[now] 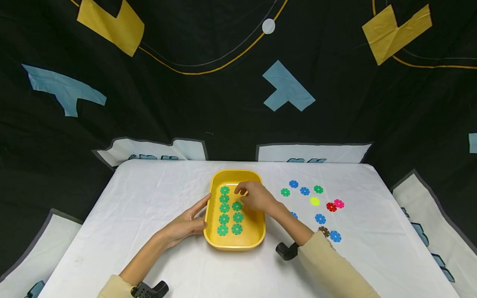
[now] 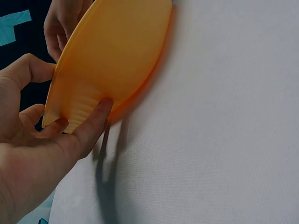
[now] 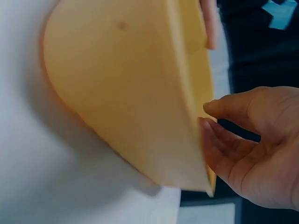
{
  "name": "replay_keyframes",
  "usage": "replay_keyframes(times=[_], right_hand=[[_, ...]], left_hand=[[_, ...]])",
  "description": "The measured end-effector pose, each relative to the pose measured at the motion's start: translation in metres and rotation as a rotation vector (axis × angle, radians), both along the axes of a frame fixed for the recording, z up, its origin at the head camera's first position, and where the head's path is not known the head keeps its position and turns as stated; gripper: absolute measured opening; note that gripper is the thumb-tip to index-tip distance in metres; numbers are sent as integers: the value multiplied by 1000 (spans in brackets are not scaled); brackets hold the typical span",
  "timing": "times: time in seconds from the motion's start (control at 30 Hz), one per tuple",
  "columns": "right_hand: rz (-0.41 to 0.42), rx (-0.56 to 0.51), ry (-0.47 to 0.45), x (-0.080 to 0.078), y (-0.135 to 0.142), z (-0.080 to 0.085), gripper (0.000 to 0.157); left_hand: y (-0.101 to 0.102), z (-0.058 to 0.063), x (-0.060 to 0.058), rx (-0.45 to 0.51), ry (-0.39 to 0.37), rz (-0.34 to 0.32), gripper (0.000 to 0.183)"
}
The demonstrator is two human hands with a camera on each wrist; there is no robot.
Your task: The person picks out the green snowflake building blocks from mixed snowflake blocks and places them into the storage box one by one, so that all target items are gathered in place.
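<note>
My left hand [image 1: 185, 227] holds the left side of a yellow tray [image 1: 257, 236], its index finger at the rim and its thumb against the outer wall in the left wrist view. Inside the tray, green notched discs [image 1: 224, 208] line up in two columns, the left one longer. Over the far right part of the tray is my right hand [image 1: 256, 196], fingers bent downward near the top of the shorter column. In the right wrist view its thumb and fingertips [image 3: 212, 108] stand slightly apart, with nothing visible between them. Part of the tray floor is hidden beneath that hand.
On the white table [image 1: 179, 265], right of the tray, lie loose discs: several blue [image 1: 320, 219], two green [image 1: 285, 192], a yellow [image 1: 314, 201], a red [image 1: 331, 207], a pink [image 1: 339, 203] and a brown one [image 1: 324, 231]. The right forearm [image 1: 292, 223] partly covers a blue disc.
</note>
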State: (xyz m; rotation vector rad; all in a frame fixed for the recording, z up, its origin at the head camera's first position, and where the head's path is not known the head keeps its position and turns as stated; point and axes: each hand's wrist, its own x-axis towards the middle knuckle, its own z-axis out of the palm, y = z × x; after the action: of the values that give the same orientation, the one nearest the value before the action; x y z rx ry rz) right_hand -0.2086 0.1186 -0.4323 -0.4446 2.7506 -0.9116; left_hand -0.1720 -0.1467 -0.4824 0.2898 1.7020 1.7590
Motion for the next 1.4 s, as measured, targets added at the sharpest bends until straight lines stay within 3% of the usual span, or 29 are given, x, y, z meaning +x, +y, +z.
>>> replay_keyframes(times=[0.17, 0.37, 0.67, 0.8, 0.97, 1.2, 1.4], right_hand=[[-40, -40, 61, 6, 30, 12, 20], [-94, -35, 117, 11, 86, 15, 21], [-245, -26, 195, 6, 175, -11, 24], [-340, 13, 133, 3, 201, -29, 34], [-430, 49, 62, 3, 219, -46, 43], [-442, 67, 90, 0, 228, -64, 39], [-458, 40, 91, 0, 229, -66, 35]], left_hand=[[1, 0, 1, -13, -2, 0, 92], [1, 2, 2, -20, 4, 0, 92], [0, 3, 2, -30, 4, 5, 91], [0, 3, 2, -30, 6, 2, 90], [1, 2, 1, -34, 0, 4, 90], [1, 4, 1, -34, 0, 6, 90], [2, 4, 1, -40, 2, 15, 90]])
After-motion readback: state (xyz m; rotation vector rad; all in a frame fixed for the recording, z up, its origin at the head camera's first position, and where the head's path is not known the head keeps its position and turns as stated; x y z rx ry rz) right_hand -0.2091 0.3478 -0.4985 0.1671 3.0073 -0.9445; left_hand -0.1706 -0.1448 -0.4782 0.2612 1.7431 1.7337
